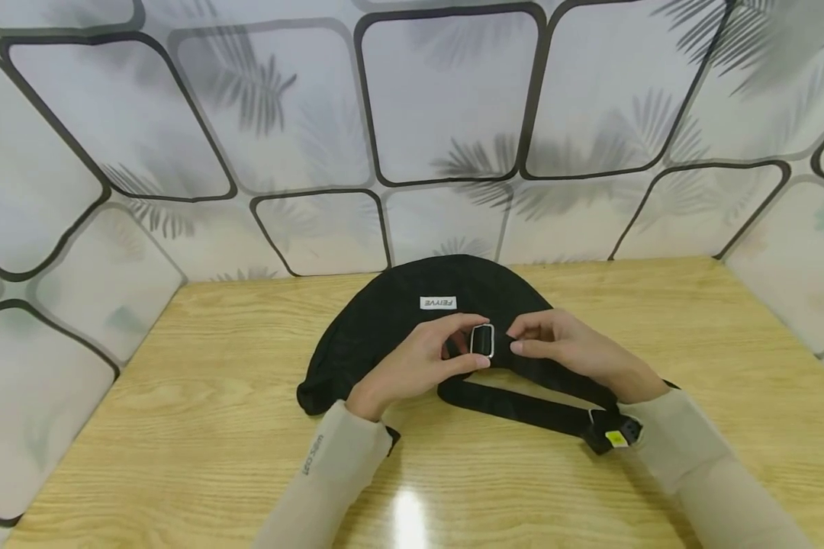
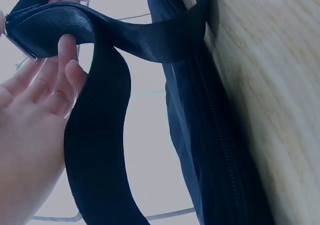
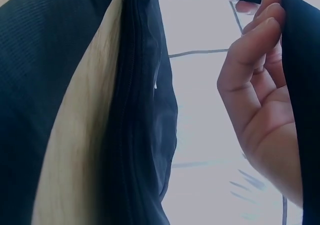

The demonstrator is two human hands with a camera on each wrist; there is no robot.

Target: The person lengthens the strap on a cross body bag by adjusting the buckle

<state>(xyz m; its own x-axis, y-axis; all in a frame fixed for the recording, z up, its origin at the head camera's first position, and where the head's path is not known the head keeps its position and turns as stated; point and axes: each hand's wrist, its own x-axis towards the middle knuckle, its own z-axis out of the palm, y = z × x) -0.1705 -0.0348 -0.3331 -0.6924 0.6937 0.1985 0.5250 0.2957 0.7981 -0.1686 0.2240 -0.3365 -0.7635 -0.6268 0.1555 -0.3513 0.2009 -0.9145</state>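
A black half-moon bag (image 1: 384, 320) with a white label (image 1: 438, 303) lies on the wooden table. Its wide black strap (image 1: 522, 404) loops out toward the person. My left hand (image 1: 412, 362) pinches the silver-framed buckle (image 1: 482, 341) between thumb and forefinger. Just right of it, my right hand (image 1: 577, 351) pinches the strap with thumb and curled fingers. In the left wrist view the strap (image 2: 102, 135) hangs in a loop beside the left palm, with the bag's zipped edge (image 2: 220, 150) behind. The right wrist view shows the strap partly hiding the right hand (image 3: 265, 100).
The light wooden table (image 1: 199, 427) spreads around the bag. A patterned cloth (image 1: 446, 99) with leaf prints rises behind it and at both sides. Beside the right cuff sits a small black piece with a yellow label (image 1: 616, 438).
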